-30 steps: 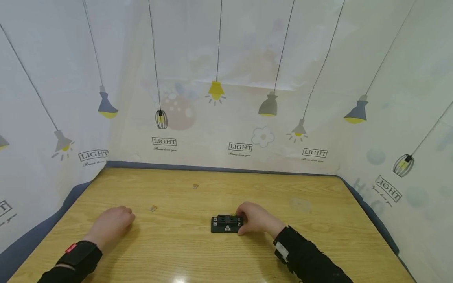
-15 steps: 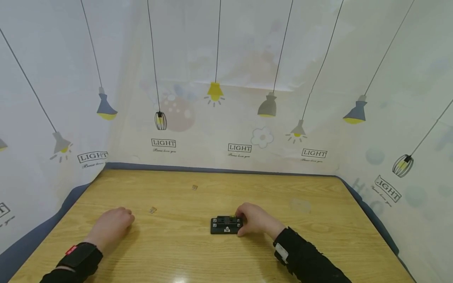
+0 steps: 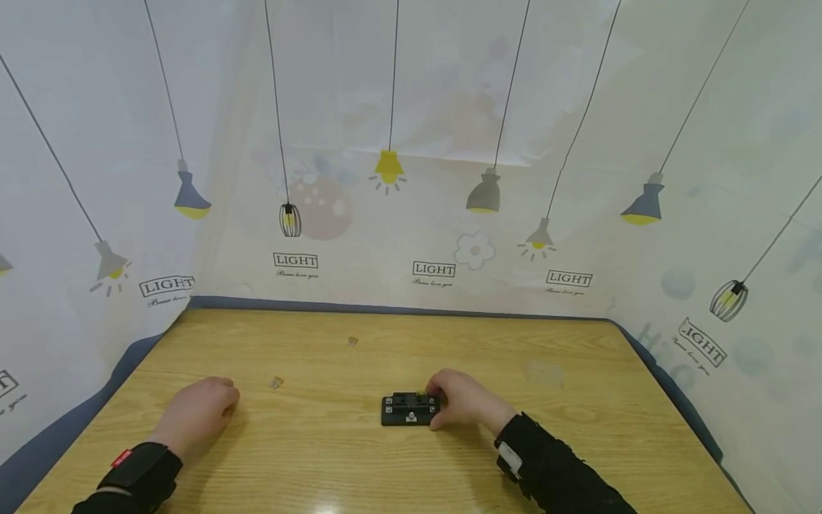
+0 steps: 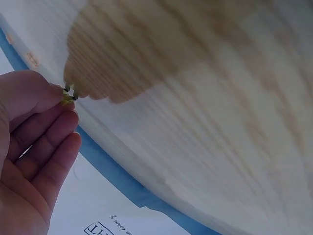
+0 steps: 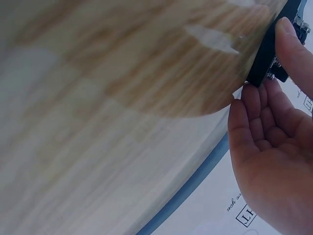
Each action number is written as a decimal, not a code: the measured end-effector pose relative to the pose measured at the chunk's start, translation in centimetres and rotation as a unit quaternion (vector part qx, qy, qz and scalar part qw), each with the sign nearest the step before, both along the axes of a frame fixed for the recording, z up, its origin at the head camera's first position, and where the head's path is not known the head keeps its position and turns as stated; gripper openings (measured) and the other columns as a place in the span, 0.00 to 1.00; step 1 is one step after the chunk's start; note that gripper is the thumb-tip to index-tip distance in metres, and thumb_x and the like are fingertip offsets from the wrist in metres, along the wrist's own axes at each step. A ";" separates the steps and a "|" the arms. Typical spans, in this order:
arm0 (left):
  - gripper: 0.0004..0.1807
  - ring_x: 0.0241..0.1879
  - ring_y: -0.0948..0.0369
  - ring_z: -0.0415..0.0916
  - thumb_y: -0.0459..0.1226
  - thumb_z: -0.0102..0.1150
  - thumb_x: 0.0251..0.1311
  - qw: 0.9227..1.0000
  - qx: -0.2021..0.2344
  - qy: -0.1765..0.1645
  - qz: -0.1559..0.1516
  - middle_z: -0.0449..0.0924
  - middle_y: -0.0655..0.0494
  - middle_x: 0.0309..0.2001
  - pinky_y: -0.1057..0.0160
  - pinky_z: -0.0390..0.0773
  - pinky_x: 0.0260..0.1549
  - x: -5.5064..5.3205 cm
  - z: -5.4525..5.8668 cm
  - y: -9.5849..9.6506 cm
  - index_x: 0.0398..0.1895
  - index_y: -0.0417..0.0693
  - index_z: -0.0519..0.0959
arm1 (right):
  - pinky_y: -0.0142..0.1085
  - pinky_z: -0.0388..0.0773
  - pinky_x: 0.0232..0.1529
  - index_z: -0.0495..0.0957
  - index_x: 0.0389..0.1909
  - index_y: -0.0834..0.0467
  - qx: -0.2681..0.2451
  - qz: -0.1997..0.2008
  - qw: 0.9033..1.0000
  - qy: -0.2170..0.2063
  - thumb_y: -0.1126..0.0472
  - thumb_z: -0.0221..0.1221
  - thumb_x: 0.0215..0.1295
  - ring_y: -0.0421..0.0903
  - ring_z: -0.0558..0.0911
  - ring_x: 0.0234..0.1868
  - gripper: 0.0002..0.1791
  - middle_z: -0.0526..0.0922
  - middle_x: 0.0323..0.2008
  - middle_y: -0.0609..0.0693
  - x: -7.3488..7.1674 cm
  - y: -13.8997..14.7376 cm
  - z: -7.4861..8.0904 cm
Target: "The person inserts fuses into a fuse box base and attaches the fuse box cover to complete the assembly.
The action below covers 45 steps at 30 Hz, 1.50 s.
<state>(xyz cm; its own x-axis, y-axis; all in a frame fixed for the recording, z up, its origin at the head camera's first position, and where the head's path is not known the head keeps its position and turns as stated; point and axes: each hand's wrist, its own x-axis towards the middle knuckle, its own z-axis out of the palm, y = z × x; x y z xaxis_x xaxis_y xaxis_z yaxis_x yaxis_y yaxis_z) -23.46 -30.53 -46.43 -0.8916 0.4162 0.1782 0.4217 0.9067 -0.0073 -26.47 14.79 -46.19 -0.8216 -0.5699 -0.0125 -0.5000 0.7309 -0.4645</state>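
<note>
In the left wrist view, my left hand (image 4: 36, 127) pinches a small yellowish piece (image 4: 67, 100) with two dark prongs between thumb and index finger. The head view has that hand over the left part of the table, its back to the camera, and the piece is hidden there. Right of the middle sits a flat black block (image 3: 401, 417) with silvery screw terminals and a raised centre. My right hand (image 3: 464, 398) grips its right end, thumb on the near side and fingers behind. A bit of yellow (image 3: 421, 393) shows on the block's top beside those fingers.
The wood-grain table (image 3: 308, 457) has two small worn marks or stickers, one nearer mark (image 3: 276, 383) and one farther mark (image 3: 352, 341). Pale sheeting (image 3: 359, 278) printed with lamps rises along the back and both sides, with a blue-grey border at its foot.
My left hand has shifted slightly left and turned a little at the wrist. The right hand keeps its grip and the block stays in place. The head view has tilted very slightly.
</note>
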 end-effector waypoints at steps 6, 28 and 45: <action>0.18 0.23 0.60 0.59 0.22 0.63 0.49 1.000 0.013 -0.012 0.004 0.62 0.60 0.22 0.59 0.62 0.24 -0.1 0.3 -0.1 0.17 0.52 0.68 | 0.44 0.75 0.44 0.80 0.43 0.60 0.000 0.005 1.000 0.003 0.59 0.78 0.46 0.44 0.75 0.37 0.24 0.77 0.38 0.48 0.1 0.0 0.2; 0.07 0.36 0.52 0.79 0.26 0.66 0.57 0.995 0.082 -0.025 0.060 0.79 0.55 0.33 0.47 0.78 0.38 -0.7 1.3 0.8 0.34 0.45 0.85 | 0.43 0.75 0.44 0.80 0.42 0.59 0.003 0.000 1.000 0.005 0.59 0.79 0.45 0.43 0.74 0.37 0.24 0.77 0.37 0.46 -0.1 0.0 -0.2; 0.07 0.32 0.54 0.79 0.23 0.68 0.52 0.987 0.150 0.055 0.034 0.79 0.54 0.30 0.51 0.79 0.35 -0.2 2.6 4.8 0.32 0.40 0.86 | 0.43 0.75 0.44 0.80 0.43 0.60 0.000 -0.006 1.000 -0.003 0.59 0.78 0.45 0.43 0.73 0.36 0.24 0.76 0.37 0.46 0.0 -0.1 -0.1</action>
<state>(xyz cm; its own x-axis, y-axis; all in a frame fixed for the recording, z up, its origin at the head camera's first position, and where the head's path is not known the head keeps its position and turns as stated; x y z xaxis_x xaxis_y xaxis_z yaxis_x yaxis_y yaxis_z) -23.67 -25.70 -43.86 -0.8846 0.2689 0.3811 0.3706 0.9013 0.2244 -26.46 14.68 -46.30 -0.8279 -0.5606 -0.0182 -0.4886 0.7367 -0.4675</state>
